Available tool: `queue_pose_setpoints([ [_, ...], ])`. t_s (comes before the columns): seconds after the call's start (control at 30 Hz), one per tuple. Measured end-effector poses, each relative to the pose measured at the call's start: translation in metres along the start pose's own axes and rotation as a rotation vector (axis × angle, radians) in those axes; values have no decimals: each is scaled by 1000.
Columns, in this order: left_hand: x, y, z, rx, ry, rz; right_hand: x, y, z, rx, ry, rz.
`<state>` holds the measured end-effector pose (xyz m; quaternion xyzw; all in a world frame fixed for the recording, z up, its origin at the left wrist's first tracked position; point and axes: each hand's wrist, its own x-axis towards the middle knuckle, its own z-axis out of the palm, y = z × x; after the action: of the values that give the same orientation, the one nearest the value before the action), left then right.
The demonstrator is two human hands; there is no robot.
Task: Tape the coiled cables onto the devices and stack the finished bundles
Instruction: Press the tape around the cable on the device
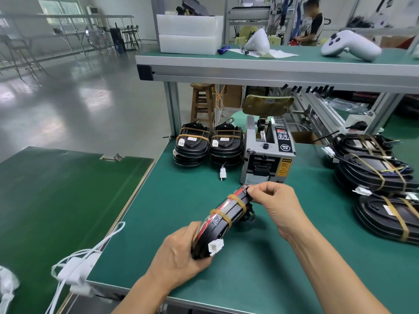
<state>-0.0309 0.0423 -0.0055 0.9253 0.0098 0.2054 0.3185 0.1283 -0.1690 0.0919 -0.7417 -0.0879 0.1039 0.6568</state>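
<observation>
I hold a black oval device (pixel 223 215) on edge above the green table (pixel 283 257); it has a red stripe, two tan tape bands and a white connector hanging near its lower end. My left hand (pixel 179 252) grips its near end. My right hand (pixel 274 200) pinches its far top end, just in front of the grey tape dispenser (pixel 267 152). Two stacks of taped bundles (pixel 207 143) stand left of the dispenser. More taped black devices (pixel 376 175) lie in a pile at the right.
A second green table (pixel 56 189) adjoins on the left, with white cables and an adapter (pixel 77 268) at its near corner. A raised shelf (pixel 272 64) carries white foam boxes and white controllers. A wooden stool stands under it. A person works far behind.
</observation>
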Motion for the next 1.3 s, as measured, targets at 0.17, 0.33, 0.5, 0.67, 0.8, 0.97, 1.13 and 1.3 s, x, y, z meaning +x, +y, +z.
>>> queue_pose_setpoints([
  [0.17, 0, 0, 0, -12, -5, 0, 1, 0, 2, -17, 19, -5],
  [0.33, 1, 3, -1, -14, 12, 1, 1, 0, 0, -22, 6, -3],
  [0.5, 0, 2, -1, 4, 6, 2, 1, 0, -3, -2, -14, 16],
  [0.67, 0, 1, -1, 4, -4, -4, 1, -3, -2, -26, -13, 21],
  [0.8, 0, 2, -2, -1, 4, 0, 1, -4, -1, -52, 8, 18],
  [0.97, 1, 3, -2, 0, 10, 2, 1, -5, 1, -90, 31, 5],
  [1.13, 1, 3, -2, -8, 18, 3, -1, -7, 3, -106, 50, 0],
  [1.3, 1, 4, -1, -6, 24, 5, -2, -10, 4, -128, 76, -1],
])
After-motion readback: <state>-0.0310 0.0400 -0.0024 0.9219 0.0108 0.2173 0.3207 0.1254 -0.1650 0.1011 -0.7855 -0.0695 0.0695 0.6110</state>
